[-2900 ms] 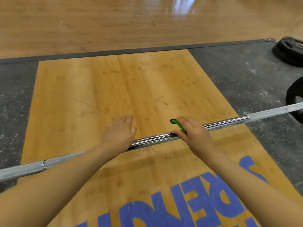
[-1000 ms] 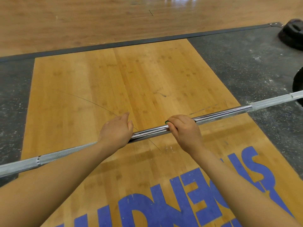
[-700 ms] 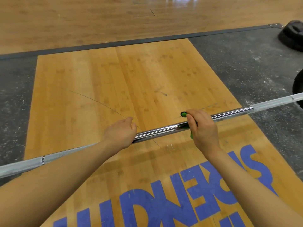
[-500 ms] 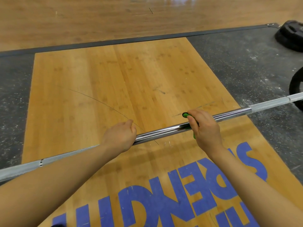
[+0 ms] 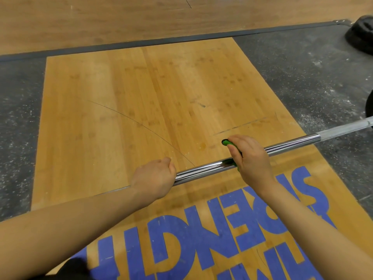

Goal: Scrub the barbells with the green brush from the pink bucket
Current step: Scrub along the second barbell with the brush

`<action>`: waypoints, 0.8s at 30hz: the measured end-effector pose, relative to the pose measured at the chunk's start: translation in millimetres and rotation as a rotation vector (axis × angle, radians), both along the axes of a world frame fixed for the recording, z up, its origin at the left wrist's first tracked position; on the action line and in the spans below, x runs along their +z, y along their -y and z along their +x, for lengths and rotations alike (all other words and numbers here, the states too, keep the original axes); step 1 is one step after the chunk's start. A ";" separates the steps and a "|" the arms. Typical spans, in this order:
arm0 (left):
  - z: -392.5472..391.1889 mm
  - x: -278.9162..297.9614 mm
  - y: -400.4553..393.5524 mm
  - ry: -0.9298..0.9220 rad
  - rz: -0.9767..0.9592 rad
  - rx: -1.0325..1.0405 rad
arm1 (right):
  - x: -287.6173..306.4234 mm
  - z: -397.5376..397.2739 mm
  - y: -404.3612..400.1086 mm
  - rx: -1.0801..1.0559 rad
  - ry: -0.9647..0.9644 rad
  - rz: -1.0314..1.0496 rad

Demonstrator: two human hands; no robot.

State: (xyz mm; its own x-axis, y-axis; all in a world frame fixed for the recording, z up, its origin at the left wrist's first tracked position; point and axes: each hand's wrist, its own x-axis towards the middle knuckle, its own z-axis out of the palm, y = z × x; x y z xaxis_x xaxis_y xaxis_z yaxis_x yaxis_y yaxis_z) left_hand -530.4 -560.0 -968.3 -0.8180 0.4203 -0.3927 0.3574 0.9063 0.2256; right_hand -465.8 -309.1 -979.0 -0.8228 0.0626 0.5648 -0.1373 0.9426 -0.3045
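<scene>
The left hand (image 5: 154, 179) stays wrapped around the chrome barbell shaft (image 5: 203, 173), steadying it above the wooden platform (image 5: 141, 102). Further right along the shaft, the right hand (image 5: 250, 160), fingers curled around the green brush (image 5: 227, 142), has slid outward a little, so scrubbing is moving toward the chalky knurling. The pink bucket isn't in sight.

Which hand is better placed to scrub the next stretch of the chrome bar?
The right hand. It already grips the green brush against the shiny chrome barbell shaft, while the left hand grips the shaft and probably steadies it.
</scene>
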 end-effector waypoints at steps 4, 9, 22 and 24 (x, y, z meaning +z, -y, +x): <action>15.0 0.6 0.5 0.035 -0.022 -0.014 | -4.4 8.6 19.2 0.112 -0.013 0.039; 28.7 2.0 1.7 0.060 0.020 0.032 | -12.1 16.9 52.1 0.268 0.008 0.161; 27.3 -4.6 3.6 0.068 0.078 0.058 | -16.7 35.3 -14.1 0.172 0.063 0.332; 24.9 -5.1 3.2 0.071 0.073 0.059 | -15.6 32.3 -9.3 0.164 0.055 0.316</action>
